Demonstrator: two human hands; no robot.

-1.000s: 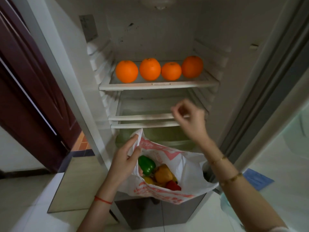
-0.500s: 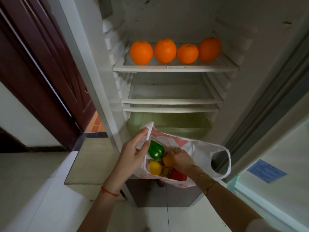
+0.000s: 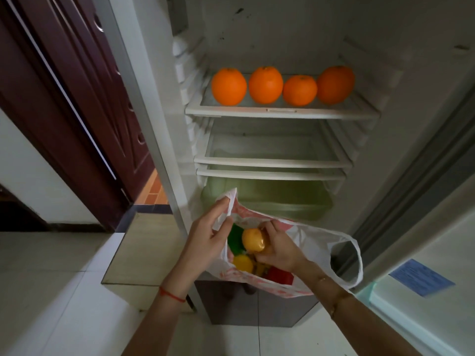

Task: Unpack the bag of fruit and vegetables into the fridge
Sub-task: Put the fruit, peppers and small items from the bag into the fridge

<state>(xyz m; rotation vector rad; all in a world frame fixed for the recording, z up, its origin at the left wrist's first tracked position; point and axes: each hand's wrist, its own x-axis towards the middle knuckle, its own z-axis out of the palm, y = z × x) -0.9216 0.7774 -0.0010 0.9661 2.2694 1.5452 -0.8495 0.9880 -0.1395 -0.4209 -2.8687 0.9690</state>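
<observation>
Four oranges shelved, next fruit coming out of the bag

Four oranges [image 3: 282, 86] sat in a row on the top shelf [image 3: 282, 113] of the open fridge [image 3: 411, 104]; the two shelves below them showed nothing on them. The plastic bag [image 3: 316, 240] hung in front of the lower fridge, near the green crisper drawer [image 3: 270, 199]. The left hand [image 3: 205, 242] pinched the bag's left rim between thumb and fingers, holding the mouth open. The right hand [image 3: 280, 250] was inside the mouth, fingers curled round an orange-yellow fruit [image 3: 253, 240] at the top of the pile. Also in the bag: a green pepper [image 3: 235, 240] at left, a yellow item [image 3: 243, 263] nearer, a red item [image 3: 280, 274] at right.

Step judged in hand: lifting the next piece out. Task roughly midway, going by the bag's contents.

Next move would call for raising the fruit clear of the rim without snagging the film, then carrying it far and up to a shelf. The top shelf looked nearly full across; a lower shelf seemed the easier spot. Round fruit could roll on the shelf.
</observation>
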